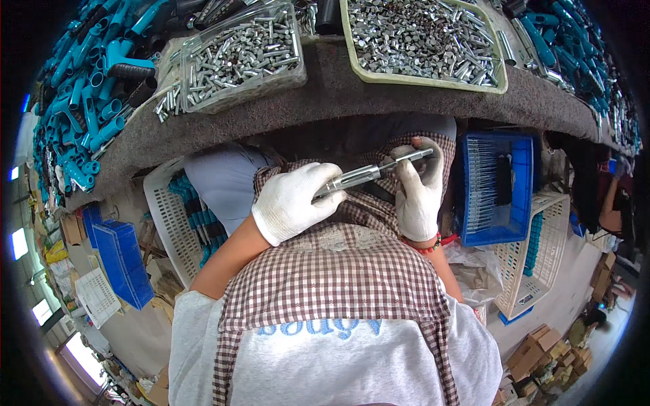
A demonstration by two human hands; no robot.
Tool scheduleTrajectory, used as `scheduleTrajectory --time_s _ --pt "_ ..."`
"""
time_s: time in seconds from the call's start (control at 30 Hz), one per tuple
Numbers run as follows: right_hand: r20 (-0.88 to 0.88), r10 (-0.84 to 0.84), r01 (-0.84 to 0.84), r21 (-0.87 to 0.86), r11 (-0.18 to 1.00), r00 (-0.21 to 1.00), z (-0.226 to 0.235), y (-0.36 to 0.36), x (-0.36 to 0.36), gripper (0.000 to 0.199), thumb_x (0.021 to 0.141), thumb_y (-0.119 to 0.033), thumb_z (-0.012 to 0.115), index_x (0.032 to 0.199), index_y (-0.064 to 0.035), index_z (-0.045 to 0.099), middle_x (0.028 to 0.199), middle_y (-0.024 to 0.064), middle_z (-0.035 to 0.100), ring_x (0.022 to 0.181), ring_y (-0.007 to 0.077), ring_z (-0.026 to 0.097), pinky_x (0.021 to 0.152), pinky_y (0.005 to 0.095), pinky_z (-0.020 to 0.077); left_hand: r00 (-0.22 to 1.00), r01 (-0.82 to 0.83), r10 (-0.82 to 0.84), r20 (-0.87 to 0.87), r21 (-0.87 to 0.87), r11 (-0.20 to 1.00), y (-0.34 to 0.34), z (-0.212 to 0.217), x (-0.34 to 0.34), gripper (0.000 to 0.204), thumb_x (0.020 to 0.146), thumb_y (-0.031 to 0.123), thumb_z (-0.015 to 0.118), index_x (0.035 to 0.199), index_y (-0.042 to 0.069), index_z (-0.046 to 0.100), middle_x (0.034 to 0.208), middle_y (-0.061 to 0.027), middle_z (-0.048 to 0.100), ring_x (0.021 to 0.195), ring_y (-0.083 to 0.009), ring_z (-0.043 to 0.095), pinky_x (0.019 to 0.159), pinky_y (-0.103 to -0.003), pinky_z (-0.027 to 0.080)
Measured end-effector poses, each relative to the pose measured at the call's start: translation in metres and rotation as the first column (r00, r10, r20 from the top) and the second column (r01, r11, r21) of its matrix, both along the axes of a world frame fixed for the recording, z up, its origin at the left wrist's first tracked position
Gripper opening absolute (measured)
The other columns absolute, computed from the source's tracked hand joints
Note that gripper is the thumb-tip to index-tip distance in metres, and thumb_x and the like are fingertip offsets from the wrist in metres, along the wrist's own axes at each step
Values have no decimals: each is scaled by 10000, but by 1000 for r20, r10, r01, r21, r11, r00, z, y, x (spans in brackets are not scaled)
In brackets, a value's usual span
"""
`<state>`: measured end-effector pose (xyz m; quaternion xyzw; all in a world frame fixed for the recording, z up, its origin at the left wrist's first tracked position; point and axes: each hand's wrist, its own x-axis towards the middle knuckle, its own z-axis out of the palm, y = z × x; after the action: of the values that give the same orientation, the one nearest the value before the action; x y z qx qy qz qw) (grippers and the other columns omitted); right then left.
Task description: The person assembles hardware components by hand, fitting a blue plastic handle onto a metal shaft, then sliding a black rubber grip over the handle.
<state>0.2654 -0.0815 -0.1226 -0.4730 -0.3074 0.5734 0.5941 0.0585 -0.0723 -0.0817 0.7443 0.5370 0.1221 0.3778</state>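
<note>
My left hand (294, 201), in a white glove, is closed round a silver metal tube (357, 177) with a slot along its side. The tube points up and to the right, over my lap. In its white glove, my right hand (420, 199) pinches a slim silver metal pin (414, 155) between thumb and fingers. A thin rod (387, 165) runs between the pin and the tube's far end, so the pieces lie nearly in one line. Whether the rod belongs to the pin or to the tube, I cannot tell. Grey smudges mark the right glove's fingertips.
On the carpeted bench edge (325, 88) stand a clear tray (245, 91) and a pale yellow tray (433, 80), both full of small metal parts. Teal handles (112, 68) pile up at left and right. A blue crate (497, 233) of thin rods stands right; a white basket (162, 223) stands left.
</note>
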Motion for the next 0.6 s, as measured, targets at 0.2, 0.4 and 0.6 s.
scheduleTrajectory --time_s 0.2,0.4,0.6 --pt "23 10 -10 3 1000 1000 -1 0 0 379 899 -35 606 1232 -42 426 1037 89 621 928 128 586 829 284 497 1000 -8 8 3 22 1000 -1 -1 0 259 810 259 672 999 93 613 876 -110 634 791 -311 644 676 -383 511" --pt "8 152 -152 -8 988 988 -6 -3 -6 276 981 -145 516 1212 -14 443 1091 149 630 969 167 614 874 335 514 997 -23 23 -75 4 1000 -2 2 4 254 815 263 674 997 97 611 874 -92 643 769 -297 653 660 -375 517" --pt "-247 132 -169 -132 977 960 -7 -1 -12 308 1028 -245 434 1189 13 480 1131 195 628 974 203 642 895 357 529 977 -5 23 -213 82 997 -2 -1 5 284 817 329 695 990 118 616 869 -71 651 747 -276 661 651 -365 526"
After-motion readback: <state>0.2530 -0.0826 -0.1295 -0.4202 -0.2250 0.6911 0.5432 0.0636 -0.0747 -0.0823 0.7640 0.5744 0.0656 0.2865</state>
